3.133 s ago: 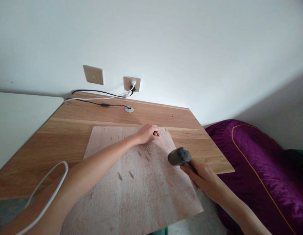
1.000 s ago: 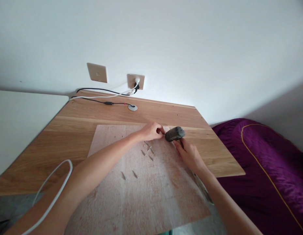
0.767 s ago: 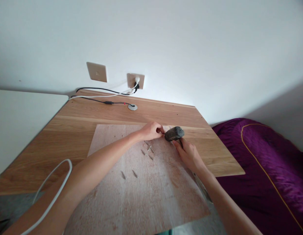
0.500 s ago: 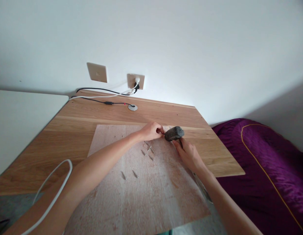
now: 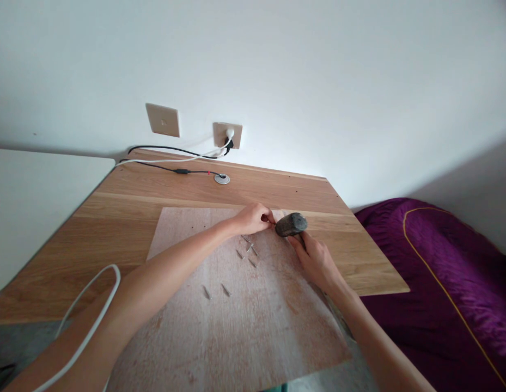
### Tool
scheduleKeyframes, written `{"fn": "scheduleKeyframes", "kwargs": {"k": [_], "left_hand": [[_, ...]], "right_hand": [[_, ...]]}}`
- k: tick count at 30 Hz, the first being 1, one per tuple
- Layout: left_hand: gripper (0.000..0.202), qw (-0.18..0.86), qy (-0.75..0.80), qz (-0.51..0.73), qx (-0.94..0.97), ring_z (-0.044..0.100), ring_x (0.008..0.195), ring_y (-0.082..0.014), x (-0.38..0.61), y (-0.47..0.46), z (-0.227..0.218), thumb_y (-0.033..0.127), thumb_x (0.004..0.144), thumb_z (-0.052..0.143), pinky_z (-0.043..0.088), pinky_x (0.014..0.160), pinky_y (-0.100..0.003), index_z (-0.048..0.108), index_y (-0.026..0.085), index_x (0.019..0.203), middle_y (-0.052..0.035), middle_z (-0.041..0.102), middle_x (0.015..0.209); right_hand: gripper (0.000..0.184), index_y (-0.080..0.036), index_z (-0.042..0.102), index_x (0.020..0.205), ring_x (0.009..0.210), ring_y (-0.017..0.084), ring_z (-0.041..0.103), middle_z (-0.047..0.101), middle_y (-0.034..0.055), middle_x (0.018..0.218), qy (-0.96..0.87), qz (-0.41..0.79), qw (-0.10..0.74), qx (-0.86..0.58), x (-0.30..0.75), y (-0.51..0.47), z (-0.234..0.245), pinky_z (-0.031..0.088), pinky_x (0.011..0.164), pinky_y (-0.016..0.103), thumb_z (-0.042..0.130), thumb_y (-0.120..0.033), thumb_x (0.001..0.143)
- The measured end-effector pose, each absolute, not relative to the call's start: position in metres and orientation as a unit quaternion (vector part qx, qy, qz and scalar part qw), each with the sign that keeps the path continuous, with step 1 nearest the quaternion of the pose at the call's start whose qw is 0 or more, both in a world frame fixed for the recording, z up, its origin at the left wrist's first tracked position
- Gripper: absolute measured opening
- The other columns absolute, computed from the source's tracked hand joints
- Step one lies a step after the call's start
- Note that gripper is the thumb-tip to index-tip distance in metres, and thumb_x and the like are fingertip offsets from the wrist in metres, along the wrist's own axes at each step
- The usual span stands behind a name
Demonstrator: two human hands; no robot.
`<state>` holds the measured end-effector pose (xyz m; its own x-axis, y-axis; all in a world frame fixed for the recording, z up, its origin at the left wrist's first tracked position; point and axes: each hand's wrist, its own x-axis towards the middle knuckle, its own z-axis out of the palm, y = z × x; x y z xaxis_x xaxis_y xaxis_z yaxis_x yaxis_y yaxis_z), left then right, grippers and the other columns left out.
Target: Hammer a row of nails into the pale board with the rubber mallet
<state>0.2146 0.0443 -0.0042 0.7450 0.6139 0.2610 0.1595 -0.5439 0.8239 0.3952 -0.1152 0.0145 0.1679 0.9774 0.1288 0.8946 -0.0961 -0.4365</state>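
While hands (image 5: 318,260) grip, seven nails (image 5: 225,290) lie.

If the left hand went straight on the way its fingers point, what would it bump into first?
Most likely the hammer, whose dark head is right in front of the left hand. How high that head sits above the board is hard to judge, so the hand might slip under it.
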Motion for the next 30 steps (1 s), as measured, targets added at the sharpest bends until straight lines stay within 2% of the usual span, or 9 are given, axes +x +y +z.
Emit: {"fn": "scheduleKeyframes", "kwargs": {"k": [9,16,23,30], "left_hand": [[0.017,0.410,0.241,0.271,0.837,0.067,0.066,-0.0140,0.215,0.043,-0.003,0.000,0.075,0.071,0.042,0.062,-0.022,0.082,0.012,0.079,-0.0036,0.077,0.071],[0.011,0.413,0.235,0.265,0.839,0.069,0.069,-0.0155,0.214,0.043,-0.002,0.007,0.078,0.076,0.045,0.065,-0.023,0.084,0.014,0.082,-0.0052,0.079,0.076],[0.020,0.398,0.231,0.255,0.850,0.072,0.075,-0.0172,0.215,0.045,-0.004,0.000,0.078,0.071,0.046,0.067,-0.022,0.084,0.012,0.087,-0.0086,0.082,0.084],[0.024,0.392,0.231,0.258,0.853,0.070,0.073,-0.0167,0.215,0.045,-0.004,-0.001,0.077,0.066,0.045,0.066,-0.022,0.084,0.013,0.086,-0.0066,0.080,0.081]], "right_hand": [[0.030,-0.022,0.061,0.093,0.090,0.034,0.077,0.079,0.0175,0.091,-0.628,0.107,0.190,-0.747,0.399,-0.107,0.015,0.042,0.067,0.031,0.041,-0.043,0.101],[0.029,-0.022,0.064,0.094,0.092,0.034,0.077,0.080,0.0167,0.093,-0.628,0.099,0.196,-0.746,0.397,-0.106,0.015,0.042,0.067,0.030,0.042,-0.041,0.102],[0.030,-0.021,0.065,0.099,0.090,0.034,0.077,0.080,0.0172,0.092,-0.631,0.096,0.207,-0.741,0.393,-0.110,0.015,0.043,0.067,0.031,0.043,-0.040,0.102],[0.027,-0.021,0.064,0.100,0.092,0.032,0.077,0.080,0.0170,0.095,-0.629,0.099,0.202,-0.744,0.392,-0.112,0.015,0.044,0.068,0.030,0.043,-0.037,0.103]]}}
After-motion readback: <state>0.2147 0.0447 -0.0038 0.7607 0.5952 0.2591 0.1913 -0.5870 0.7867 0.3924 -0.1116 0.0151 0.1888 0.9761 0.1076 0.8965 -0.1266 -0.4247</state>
